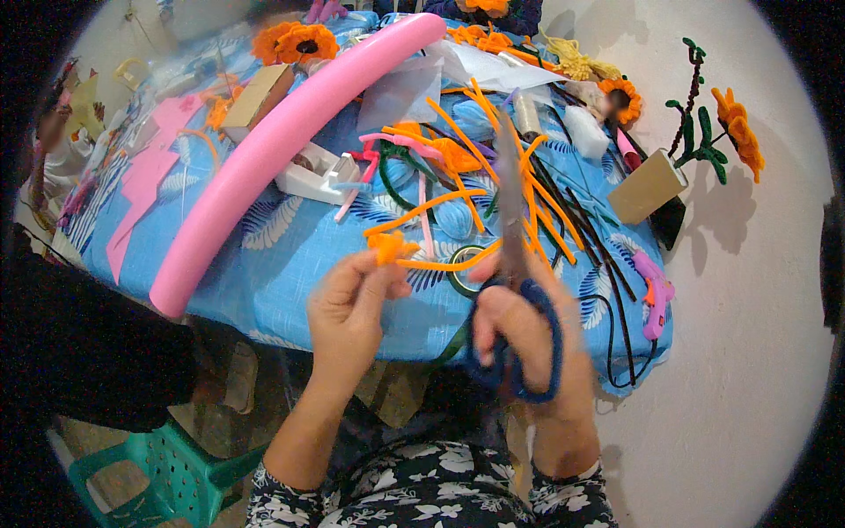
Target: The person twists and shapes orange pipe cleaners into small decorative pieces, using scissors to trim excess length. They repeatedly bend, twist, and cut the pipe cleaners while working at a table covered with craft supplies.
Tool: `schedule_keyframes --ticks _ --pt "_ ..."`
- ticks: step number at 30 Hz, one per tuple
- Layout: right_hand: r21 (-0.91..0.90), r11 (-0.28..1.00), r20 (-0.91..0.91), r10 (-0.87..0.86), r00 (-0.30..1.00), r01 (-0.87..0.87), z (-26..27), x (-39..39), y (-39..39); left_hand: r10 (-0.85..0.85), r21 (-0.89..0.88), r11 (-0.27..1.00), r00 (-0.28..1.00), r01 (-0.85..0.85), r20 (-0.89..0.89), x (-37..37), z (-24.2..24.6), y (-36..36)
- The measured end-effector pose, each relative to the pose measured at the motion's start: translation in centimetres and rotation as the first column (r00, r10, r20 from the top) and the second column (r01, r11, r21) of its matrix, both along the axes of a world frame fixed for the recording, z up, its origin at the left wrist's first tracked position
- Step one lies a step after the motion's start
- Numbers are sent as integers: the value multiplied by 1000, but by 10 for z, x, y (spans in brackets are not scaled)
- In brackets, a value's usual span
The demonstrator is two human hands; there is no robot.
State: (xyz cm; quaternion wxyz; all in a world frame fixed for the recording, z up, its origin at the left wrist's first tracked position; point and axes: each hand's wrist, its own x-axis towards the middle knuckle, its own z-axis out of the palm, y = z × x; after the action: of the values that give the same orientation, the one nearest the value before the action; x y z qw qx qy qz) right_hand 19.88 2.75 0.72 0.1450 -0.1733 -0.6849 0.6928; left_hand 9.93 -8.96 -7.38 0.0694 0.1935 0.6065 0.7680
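My left hand point(350, 297) pinches an orange pipe-cleaner piece point(389, 248) bent into small loops. A long orange stem point(449, 266) runs from that piece to my right hand point(521, 317). Around the fingers of my right hand are the dark blue handles of a pair of scissors point(511, 198), blades pointing up and away, somewhat blurred. Beyond the hands lie loose orange pipe cleaners point(551, 204), a roll of green tape point(464, 269), a ball of light blue yarn point(454, 219) and a white tape dispenser point(317, 175).
A long pink balloon point(297, 152) lies across the blue patterned tablecloth point(277, 310). At the right are a pink glue gun point(655, 297) with its cord and an orange flower in a cardboard box point(647, 188). A green plastic chair point(171, 468) stands lower left. Another person sits across the table.
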Motion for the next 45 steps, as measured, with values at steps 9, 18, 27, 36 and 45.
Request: schedule_keyframes --ticks 9,18,27,36,45 --pt "917 369 60 -506 860 154 -14 -2 97 111 149 982 993 -115 34 -15 5 -9" --pt "979 180 12 -534 845 99 -40 -16 126 37 -225 972 992 -63 -118 -34 17 -25" --pt "854 520 204 -311 928 -14 -30 -9 135 -194 -391 920 868 0 -456 -39 12 -26" --pt "561 785 -399 -22 917 263 -35 -23 16 -176 -274 958 926 84 -334 -31 21 -28" --pt "315 942 -490 54 870 119 -47 -37 -23 -423 -245 885 904 396 -66 -6 42 -28"
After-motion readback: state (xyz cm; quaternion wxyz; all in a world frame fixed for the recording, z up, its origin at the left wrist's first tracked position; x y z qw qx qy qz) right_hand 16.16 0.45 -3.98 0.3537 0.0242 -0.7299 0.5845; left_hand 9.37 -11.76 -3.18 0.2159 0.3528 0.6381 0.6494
